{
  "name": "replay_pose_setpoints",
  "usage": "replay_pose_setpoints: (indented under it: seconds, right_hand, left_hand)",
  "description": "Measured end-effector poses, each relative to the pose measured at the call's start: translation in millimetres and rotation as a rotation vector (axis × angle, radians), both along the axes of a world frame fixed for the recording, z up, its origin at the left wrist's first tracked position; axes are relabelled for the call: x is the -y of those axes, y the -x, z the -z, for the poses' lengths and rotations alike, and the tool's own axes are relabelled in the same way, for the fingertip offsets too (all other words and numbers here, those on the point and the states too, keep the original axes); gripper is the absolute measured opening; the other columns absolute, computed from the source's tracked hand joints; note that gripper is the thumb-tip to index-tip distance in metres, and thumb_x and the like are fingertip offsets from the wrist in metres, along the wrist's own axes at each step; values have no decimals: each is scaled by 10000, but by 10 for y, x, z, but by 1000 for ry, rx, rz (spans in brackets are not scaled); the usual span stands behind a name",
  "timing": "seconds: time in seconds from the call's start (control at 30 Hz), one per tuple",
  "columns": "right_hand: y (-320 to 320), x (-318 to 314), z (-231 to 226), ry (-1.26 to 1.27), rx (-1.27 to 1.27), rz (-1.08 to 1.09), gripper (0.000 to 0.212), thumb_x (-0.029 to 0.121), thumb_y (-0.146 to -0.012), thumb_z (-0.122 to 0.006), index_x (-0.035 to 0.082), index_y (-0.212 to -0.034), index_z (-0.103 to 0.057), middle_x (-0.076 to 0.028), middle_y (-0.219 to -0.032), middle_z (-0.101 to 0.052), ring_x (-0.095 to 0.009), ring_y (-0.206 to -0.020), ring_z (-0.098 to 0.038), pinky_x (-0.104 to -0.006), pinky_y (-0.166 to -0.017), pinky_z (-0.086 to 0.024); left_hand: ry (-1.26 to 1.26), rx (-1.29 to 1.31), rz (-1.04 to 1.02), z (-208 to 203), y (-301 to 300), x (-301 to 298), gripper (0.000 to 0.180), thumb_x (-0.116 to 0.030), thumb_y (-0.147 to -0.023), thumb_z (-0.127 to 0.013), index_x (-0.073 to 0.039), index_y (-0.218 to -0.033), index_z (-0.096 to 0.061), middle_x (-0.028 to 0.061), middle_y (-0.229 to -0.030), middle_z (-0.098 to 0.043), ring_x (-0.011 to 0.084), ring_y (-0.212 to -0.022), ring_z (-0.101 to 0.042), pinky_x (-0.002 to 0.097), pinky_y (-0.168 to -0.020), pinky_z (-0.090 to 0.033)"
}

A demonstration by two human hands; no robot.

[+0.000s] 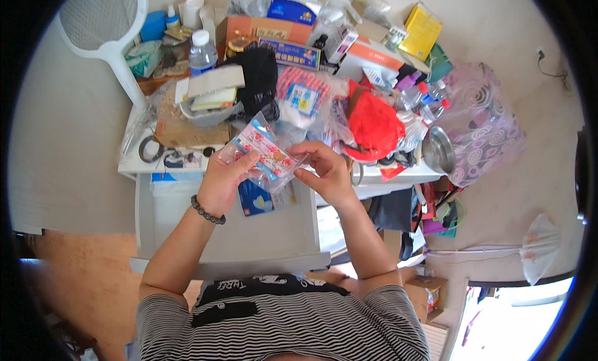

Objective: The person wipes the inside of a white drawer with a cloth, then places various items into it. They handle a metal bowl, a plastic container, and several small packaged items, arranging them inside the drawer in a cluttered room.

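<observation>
A small clear plastic packet (266,150) with pink, white and blue printing is held tilted above the open drawer. My left hand (223,181) grips its left side, the thumb lying across the front; a dark beaded bracelet circles that wrist. At the packet's right edge, my right hand (329,177) has thumb and fingers curled onto the clear plastic. Beneath the packet, a dark blue flat package (255,199) lies in the pale drawer (180,227). What is inside the packet is hard to make out.
Behind my hands, a crowded tabletop bears a cardboard box (187,132), a water bottle (202,52), a red bag (375,124) and a metal bowl (439,150). A roll of tape (150,149) sits at the left. A white mesh racket (106,24) stands beside the table.
</observation>
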State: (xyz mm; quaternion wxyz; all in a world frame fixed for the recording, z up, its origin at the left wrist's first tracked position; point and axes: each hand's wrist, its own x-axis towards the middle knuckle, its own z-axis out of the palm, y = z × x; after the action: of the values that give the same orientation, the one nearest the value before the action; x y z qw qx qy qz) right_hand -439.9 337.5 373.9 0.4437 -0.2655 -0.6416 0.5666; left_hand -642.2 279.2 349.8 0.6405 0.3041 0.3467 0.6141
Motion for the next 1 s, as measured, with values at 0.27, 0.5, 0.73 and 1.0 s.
replay_pose_setpoints:
  seconds: [0.27, 0.5, 0.73, 1.0]
  right_hand:
    - [-137, 234, 620, 243, 420, -107, 208, 85, -816, -685, -11, -992, -628, -23, -845, -642, -65, -782, -575, -228, -707, -474]
    - [-233, 301, 772, 348, 388, -75, 242, 79, -812, -690, -25, -1021, -626, -32, -805, -629, -65, -734, -560, -224, -655, -468]
    - [-247, 343, 784, 444, 136, -36, 267, 33, -798, -691, 13, -1044, -593, 23, -768, -567, -38, -694, -527, -191, -612, -426]
    - [-228, 396, 815, 452, 121, 82, 232, -21, -781, -679, 23, -992, -593, 7, -789, -593, -51, -679, -535, -196, -607, -435]
  left_hand:
    - [193, -27, 118, 467, -84, 274, 303, -99, -873, -613, -15, -1158, -555, 72, -1061, -629, 139, -961, -612, 288, -817, -524]
    - [225, -46, 97, 697, -38, 401, 289, -105, -875, -612, 17, -1131, -558, 78, -996, -652, 130, -834, -640, 271, -749, -535]
    - [249, -23, -69, 714, -95, 487, 208, -107, -881, -606, 0, -1056, -572, 77, -971, -656, 146, -812, -652, 283, -720, -547]
    - [231, 50, 26, 629, -107, 569, 252, -78, -878, -594, 12, -1109, -547, 118, -1030, -652, 200, -900, -656, 330, -792, -544]
